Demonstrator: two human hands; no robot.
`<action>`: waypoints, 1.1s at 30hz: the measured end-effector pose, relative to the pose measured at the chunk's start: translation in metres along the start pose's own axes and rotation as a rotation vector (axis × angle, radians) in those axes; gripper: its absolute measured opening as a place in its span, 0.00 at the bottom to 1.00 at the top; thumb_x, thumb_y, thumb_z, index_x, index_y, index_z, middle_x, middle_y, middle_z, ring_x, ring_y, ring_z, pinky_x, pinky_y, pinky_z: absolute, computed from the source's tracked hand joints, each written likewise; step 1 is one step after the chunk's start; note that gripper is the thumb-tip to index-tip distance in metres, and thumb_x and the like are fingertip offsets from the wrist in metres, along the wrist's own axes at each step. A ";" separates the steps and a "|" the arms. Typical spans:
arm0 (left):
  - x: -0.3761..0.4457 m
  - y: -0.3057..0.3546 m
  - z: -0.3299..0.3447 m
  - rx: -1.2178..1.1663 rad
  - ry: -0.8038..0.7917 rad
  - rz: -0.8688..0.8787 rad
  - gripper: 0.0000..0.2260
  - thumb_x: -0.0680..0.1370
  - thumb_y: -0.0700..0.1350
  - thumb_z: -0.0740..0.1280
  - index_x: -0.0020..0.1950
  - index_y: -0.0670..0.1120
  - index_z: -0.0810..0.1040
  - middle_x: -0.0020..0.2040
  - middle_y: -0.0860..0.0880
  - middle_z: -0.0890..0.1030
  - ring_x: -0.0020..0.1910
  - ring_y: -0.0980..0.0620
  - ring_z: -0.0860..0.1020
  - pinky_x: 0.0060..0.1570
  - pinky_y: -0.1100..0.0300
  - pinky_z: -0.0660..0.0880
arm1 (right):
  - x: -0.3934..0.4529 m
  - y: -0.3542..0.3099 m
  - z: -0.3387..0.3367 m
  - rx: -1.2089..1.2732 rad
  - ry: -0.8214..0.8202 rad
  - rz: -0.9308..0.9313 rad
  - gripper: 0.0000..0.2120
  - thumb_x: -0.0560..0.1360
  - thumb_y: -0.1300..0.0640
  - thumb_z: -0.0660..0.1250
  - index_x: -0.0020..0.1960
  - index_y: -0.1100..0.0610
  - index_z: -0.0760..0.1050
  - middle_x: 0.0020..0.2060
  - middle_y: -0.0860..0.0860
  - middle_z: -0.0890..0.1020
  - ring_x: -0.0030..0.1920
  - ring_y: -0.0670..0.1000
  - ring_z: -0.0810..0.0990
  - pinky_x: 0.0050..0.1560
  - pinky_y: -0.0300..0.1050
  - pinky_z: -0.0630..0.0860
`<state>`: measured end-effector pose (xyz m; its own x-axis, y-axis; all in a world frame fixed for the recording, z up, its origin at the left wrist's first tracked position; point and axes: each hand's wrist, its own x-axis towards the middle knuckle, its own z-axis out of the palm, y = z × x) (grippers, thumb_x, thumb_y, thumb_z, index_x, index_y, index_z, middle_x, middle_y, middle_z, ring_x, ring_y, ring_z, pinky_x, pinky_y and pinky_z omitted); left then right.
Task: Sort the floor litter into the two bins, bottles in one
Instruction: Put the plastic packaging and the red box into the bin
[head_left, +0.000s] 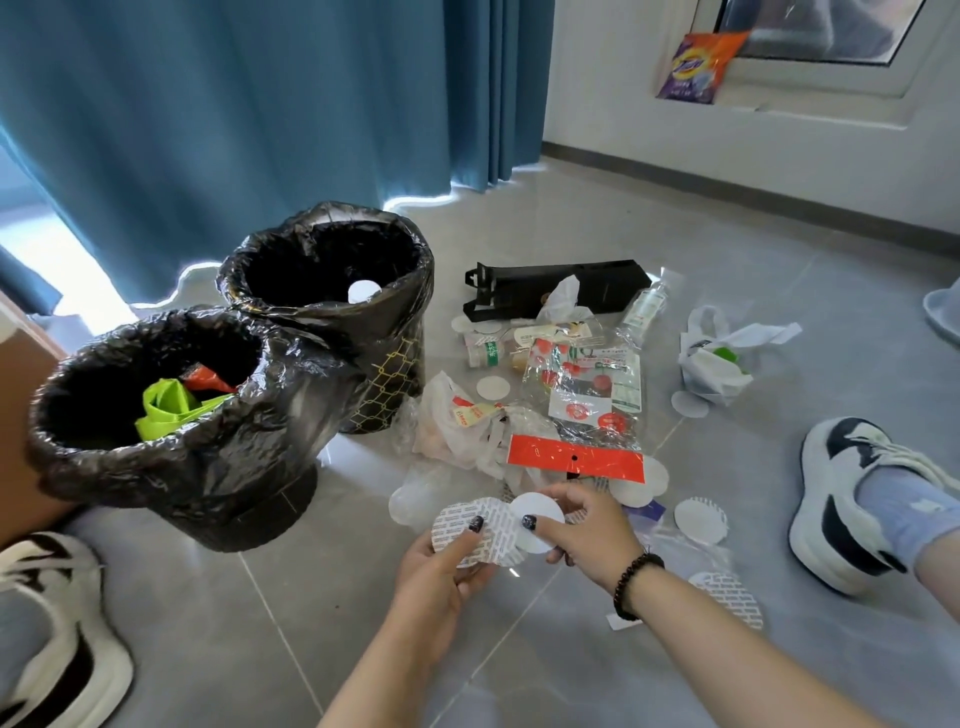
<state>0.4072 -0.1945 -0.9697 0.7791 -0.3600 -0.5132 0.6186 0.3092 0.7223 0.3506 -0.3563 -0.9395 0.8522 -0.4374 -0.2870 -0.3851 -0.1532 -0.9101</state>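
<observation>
Grey floor tiles (701, 249) run back to a blue curtain (234, 104), and the litter lies spread across them. Seen from the head, the left hand (441, 566) pinches a fan of printed seal discs (480, 530), thumb on top. The right hand (582, 530) pinches a plain white disc (535, 519) against them, so both hands meet low in the middle.

From there the near bin (156, 410) lies to the left, closest to the left hand; it already holds green and red wrapping. The far bin (332, 270) stands behind it, up and left, with one white disc at its rim. Which bin is meant for bottles I judge uncertain.

A clear bottle (647, 306) lies well beyond the hands, its long axis running up and to the right, nearer the right hand. More discs (698, 519) sit loose to the right. What lies under the plastic bags (457, 431) is hard to make out, and both bins are dark inside.
</observation>
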 end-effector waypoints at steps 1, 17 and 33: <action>-0.002 0.001 0.001 0.015 -0.012 0.010 0.09 0.76 0.31 0.66 0.55 0.37 0.78 0.46 0.40 0.85 0.38 0.48 0.84 0.32 0.61 0.79 | 0.001 -0.002 0.002 -0.025 -0.012 -0.028 0.14 0.72 0.63 0.71 0.54 0.49 0.78 0.49 0.51 0.79 0.28 0.49 0.80 0.27 0.35 0.74; -0.030 0.154 -0.019 0.462 0.260 0.622 0.09 0.72 0.32 0.72 0.47 0.44 0.78 0.43 0.43 0.84 0.41 0.49 0.82 0.40 0.56 0.80 | 0.008 -0.010 0.023 -0.295 0.029 -0.206 0.16 0.75 0.57 0.67 0.60 0.44 0.70 0.56 0.46 0.64 0.43 0.47 0.77 0.46 0.35 0.73; -0.008 0.231 -0.087 1.265 0.799 0.886 0.18 0.75 0.42 0.69 0.64 0.42 0.74 0.67 0.41 0.72 0.68 0.41 0.66 0.67 0.46 0.62 | 0.017 0.001 0.026 -0.507 -0.116 -0.157 0.14 0.73 0.56 0.66 0.57 0.47 0.70 0.60 0.46 0.62 0.46 0.45 0.75 0.56 0.40 0.73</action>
<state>0.5529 -0.0437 -0.8394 0.9051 0.1321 0.4042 -0.1385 -0.8070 0.5740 0.3744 -0.3413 -0.9527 0.9358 -0.2783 -0.2165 -0.3479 -0.6295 -0.6947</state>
